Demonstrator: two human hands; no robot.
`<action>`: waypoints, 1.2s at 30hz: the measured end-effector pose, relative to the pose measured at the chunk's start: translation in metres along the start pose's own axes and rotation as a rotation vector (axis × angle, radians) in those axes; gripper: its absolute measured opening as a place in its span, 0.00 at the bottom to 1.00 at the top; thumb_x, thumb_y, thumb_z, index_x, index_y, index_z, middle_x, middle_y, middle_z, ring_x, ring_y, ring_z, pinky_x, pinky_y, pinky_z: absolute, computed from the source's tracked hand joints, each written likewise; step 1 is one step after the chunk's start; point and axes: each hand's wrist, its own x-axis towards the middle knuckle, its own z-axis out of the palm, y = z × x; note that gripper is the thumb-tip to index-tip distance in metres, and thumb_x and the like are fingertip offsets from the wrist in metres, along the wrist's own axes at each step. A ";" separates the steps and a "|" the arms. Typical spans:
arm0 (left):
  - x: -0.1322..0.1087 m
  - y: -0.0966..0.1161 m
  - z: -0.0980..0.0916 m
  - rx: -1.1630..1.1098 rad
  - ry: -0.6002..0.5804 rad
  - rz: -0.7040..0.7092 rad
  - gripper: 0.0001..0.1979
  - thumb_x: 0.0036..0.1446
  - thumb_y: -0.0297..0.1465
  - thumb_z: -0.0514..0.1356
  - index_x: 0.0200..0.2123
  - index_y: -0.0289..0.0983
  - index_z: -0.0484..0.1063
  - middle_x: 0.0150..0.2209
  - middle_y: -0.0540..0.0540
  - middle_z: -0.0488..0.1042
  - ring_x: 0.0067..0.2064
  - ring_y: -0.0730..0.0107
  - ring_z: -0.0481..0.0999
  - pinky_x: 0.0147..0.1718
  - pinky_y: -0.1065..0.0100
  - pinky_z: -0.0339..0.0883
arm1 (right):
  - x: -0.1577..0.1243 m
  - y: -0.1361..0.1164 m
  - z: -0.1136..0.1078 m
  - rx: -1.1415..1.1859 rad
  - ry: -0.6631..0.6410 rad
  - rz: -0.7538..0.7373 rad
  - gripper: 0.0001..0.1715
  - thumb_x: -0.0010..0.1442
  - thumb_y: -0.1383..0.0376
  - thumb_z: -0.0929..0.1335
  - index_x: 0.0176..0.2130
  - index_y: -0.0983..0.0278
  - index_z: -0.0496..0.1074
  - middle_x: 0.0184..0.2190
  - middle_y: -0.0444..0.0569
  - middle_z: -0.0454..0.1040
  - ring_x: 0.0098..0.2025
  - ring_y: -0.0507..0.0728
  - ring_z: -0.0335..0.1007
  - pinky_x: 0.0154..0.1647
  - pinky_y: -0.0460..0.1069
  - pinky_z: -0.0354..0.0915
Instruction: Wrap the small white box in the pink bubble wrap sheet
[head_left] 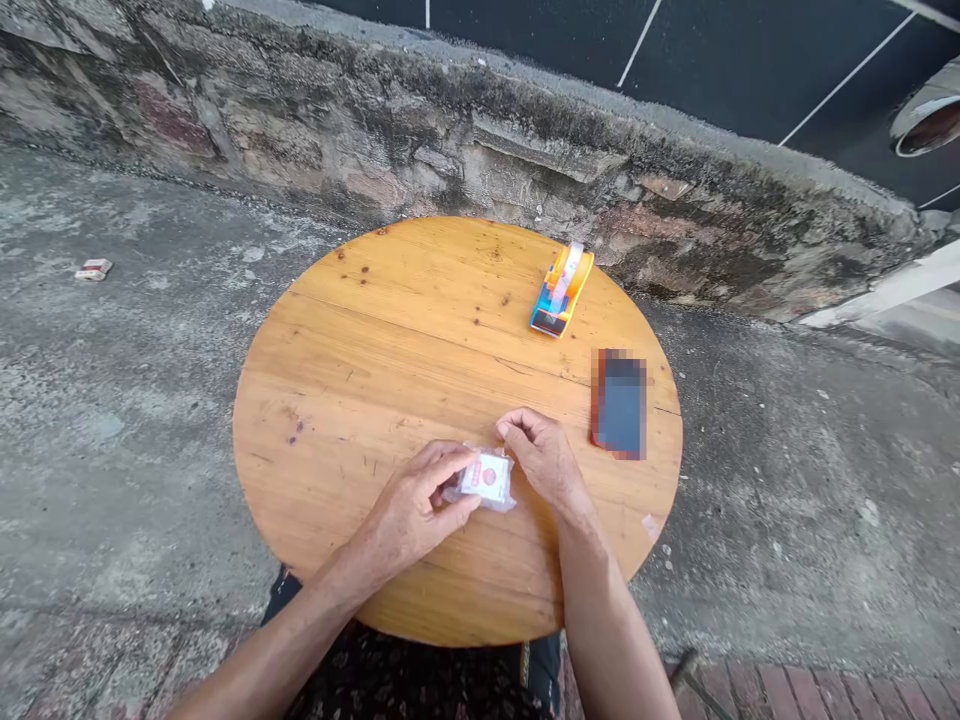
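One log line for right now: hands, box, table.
left hand: holding plastic-wrapped box | right hand: beside box, any hold unclear | table: tape dispenser back right, pixelated phone right

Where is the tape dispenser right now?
In the head view, the tape dispenser sits near the far right edge of the round wooden table, between the right hand and the stone wall.

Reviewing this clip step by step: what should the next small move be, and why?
Probably bring the right hand onto the plastic wrap: loose film juts out around the white box, the left hand holds the box between thumb and fingers, and the right fingertips are close by.
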 end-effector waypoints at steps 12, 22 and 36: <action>-0.001 -0.001 0.002 -0.010 0.000 -0.038 0.19 0.53 0.22 0.60 0.49 0.38 0.71 0.44 0.44 0.73 0.41 0.69 0.74 0.35 0.70 0.73 | -0.009 -0.005 -0.002 0.003 -0.075 -0.098 0.09 0.60 0.65 0.64 0.29 0.64 0.68 0.24 0.41 0.67 0.27 0.50 0.61 0.29 0.45 0.58; 0.000 0.003 0.001 0.033 -0.020 -0.066 0.17 0.53 0.23 0.60 0.48 0.37 0.72 0.45 0.43 0.74 0.45 0.66 0.74 0.39 0.68 0.72 | -0.012 -0.011 -0.005 -0.118 -0.157 -0.159 0.09 0.61 0.68 0.63 0.28 0.63 0.67 0.27 0.43 0.67 0.31 0.51 0.62 0.34 0.46 0.58; 0.001 0.005 0.002 0.049 -0.007 -0.072 0.18 0.53 0.24 0.60 0.48 0.38 0.71 0.43 0.44 0.74 0.41 0.68 0.74 0.39 0.68 0.71 | -0.018 -0.012 -0.005 -0.102 -0.180 -0.122 0.10 0.63 0.66 0.62 0.32 0.64 0.69 0.27 0.43 0.71 0.29 0.51 0.65 0.31 0.45 0.59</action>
